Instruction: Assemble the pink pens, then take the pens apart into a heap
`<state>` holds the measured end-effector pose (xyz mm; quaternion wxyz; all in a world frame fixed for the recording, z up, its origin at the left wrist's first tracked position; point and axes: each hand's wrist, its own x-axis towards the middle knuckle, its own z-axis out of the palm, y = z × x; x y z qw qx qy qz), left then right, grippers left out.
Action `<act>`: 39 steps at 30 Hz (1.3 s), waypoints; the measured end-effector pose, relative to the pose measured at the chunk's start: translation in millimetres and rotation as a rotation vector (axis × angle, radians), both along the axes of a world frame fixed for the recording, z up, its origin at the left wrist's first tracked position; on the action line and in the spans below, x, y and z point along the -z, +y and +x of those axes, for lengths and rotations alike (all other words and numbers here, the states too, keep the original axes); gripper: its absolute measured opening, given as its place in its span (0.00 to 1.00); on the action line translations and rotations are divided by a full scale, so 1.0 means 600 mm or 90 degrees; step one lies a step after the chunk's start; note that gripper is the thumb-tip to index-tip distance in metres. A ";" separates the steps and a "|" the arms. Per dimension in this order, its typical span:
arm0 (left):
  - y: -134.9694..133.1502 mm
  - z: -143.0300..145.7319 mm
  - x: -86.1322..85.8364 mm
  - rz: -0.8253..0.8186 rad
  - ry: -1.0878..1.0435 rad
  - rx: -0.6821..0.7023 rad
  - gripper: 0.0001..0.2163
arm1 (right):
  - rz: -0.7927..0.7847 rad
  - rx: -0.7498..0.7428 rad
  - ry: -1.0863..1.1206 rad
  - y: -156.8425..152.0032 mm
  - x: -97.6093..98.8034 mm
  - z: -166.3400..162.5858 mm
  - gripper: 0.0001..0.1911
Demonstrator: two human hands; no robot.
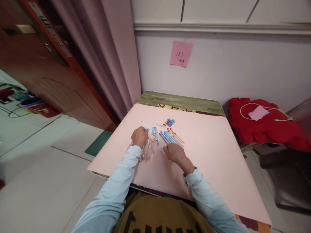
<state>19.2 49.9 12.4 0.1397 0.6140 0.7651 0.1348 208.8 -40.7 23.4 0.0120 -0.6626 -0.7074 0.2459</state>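
Note:
My left hand [139, 136] is closed, with a small light-blue pen part [147, 128] at its fingertips. Beside it a thin white pen refill [145, 124] with a dark tip slants across the paper. Under and right of that hand lies a loose pile of clear pen barrels [147, 150]. My right hand [175, 153] is pinched low over the paper, and a light-blue tip pokes out by its fingers; most of what it grips is hidden. Just above it lie a row of blue pens [167, 137] and several tan pens [177, 135]. Short blue pieces [154, 130] lie between the hands.
Small blue and brown caps [169, 122] are heaped farther back. Pale pink paper [209, 161] covers most of the table, whose green wood-look edge [204, 104] shows at the wall. A red cloth [245, 127] with a white cable lies to the right; a door [60, 71] stands left.

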 end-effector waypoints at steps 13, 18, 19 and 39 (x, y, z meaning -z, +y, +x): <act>-0.011 0.000 0.014 -0.005 -0.021 0.057 0.12 | 0.201 0.081 0.201 0.076 0.030 -0.035 0.13; -0.008 -0.002 0.030 -0.002 -0.015 0.086 0.13 | 0.209 0.261 0.084 0.056 0.041 0.051 0.14; -0.006 -0.001 0.031 0.003 -0.013 0.087 0.12 | 0.218 0.301 0.039 0.054 0.043 0.068 0.15; -0.011 -0.011 0.003 0.094 -0.136 0.002 0.09 | 0.130 0.331 -0.008 0.058 0.057 0.106 0.11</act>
